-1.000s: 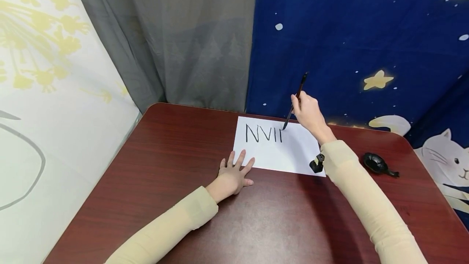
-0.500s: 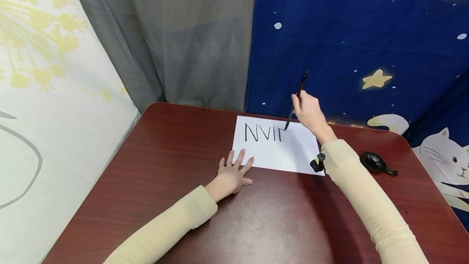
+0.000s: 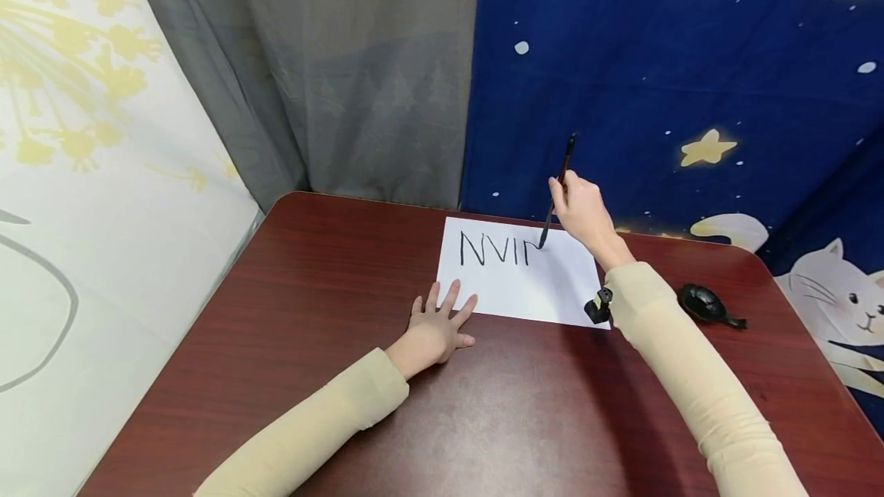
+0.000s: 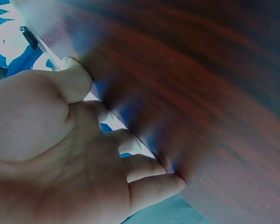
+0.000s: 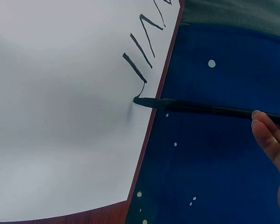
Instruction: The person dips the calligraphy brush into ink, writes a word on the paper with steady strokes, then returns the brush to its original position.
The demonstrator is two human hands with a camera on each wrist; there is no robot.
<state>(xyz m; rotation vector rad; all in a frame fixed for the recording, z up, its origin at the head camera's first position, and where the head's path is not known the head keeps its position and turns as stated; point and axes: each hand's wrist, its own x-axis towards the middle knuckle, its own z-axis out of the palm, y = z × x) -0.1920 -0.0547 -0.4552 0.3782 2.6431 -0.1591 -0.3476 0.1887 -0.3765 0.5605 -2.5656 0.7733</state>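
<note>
My right hand (image 3: pixel 583 209) pinches a dark writing brush (image 3: pixel 568 156) by its handle, well above the bristles. In the right wrist view the black brush tip (image 5: pixel 144 101) touches the white paper (image 5: pixel 60 116) at the end of a thin curved stroke. Black letters (image 3: pixel 493 249) reading N, V, I and a further upright with a curve run along the paper's upper part. My left hand (image 3: pixel 433 332) lies with fingers spread at the paper's lower left corner, fingertips on its edge. In the left wrist view the left palm (image 4: pixel 60 140) shows above the tabletop.
A black dish with a short handle (image 3: pixel 704 304) stands on the dark red wooden table (image 3: pixel 331 290), right of the paper. A small black device (image 3: pixel 598 305) sits at the right wrist. Grey (image 3: pixel 373 98) and blue curtains (image 3: pixel 587 60) hang behind the table's far edge.
The brush tip has moved slightly right and down, extending the curved stroke from the top of the last upright. The left hand keeps its place on the paper.
</note>
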